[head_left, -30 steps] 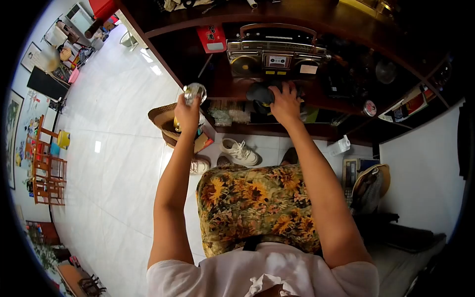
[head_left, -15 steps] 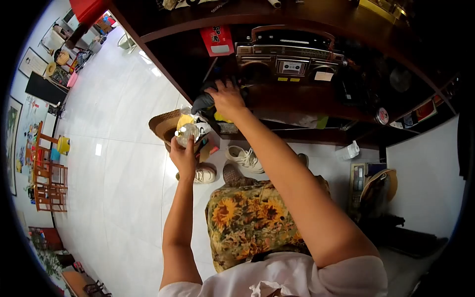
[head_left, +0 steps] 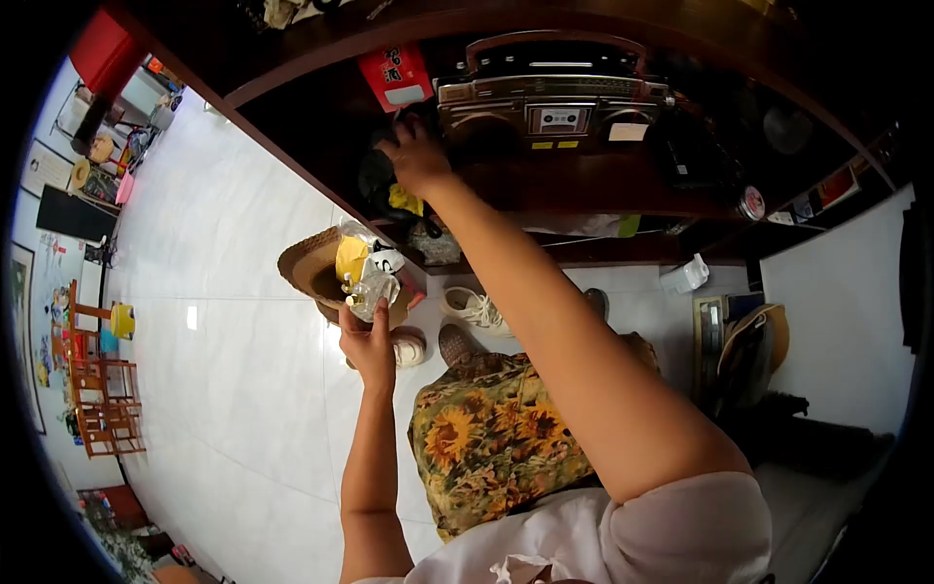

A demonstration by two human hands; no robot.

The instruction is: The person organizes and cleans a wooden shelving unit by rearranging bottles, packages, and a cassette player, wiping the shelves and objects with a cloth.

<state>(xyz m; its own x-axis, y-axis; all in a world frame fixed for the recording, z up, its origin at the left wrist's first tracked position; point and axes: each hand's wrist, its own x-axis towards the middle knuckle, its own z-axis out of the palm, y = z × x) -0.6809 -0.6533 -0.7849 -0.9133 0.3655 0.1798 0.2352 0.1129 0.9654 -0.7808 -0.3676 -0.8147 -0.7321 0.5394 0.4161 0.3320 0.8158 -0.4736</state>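
My left hand [head_left: 368, 346] pinches a crinkled clear plastic wrapper [head_left: 375, 292] between thumb and fingers. Just beyond it, a yellow packet [head_left: 351, 258] and a white piece with black marks [head_left: 386, 263] sit over a brown woven hat [head_left: 309, 261]. My right hand [head_left: 420, 161] reaches into the left end of the dark shelf, its fingers bent round a dark grey, soft-looking bundle [head_left: 375, 175]; shadow hides the fingertips. A yellow and black item [head_left: 405, 200] lies right below that hand.
A boombox [head_left: 555, 107] stands on the shelf [head_left: 574, 185] beside a red packet [head_left: 397, 76]. Pale shoes [head_left: 475, 307] are on the floor near my feet. To the right are a white container [head_left: 686, 275] and another hat [head_left: 769, 341]. Wooden chairs [head_left: 92, 380] stand far left.
My view has shifted slightly, so the shelf sits higher and further left. My right hand and the dark bundle are a little deeper in the shelf. My left hand still pinches the wrapper.
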